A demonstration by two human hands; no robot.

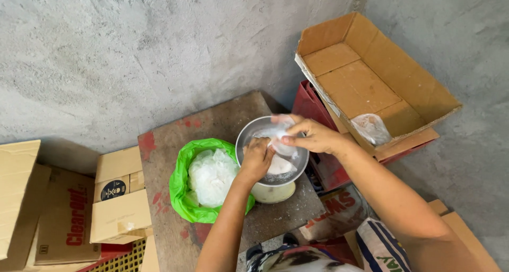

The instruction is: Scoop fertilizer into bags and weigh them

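Observation:
My left hand point(256, 158) and my right hand point(310, 135) are both closed on a small clear plastic bag point(280, 134) of white powder. They hold it over the round metal pan point(245, 135) of a small weighing scale point(273, 193). More white powder lies in the pan. To the left, a green plastic bag point(183, 174) stands open on the worn wooden board point(212, 118), lined with a clear bag of white powder point(212, 176).
An open cardboard box point(366, 70) at the right rests on a red crate point(310, 105) and holds one filled clear bag point(372, 128). Several cardboard boxes point(119, 203) stand at the left. A rough grey concrete wall is behind.

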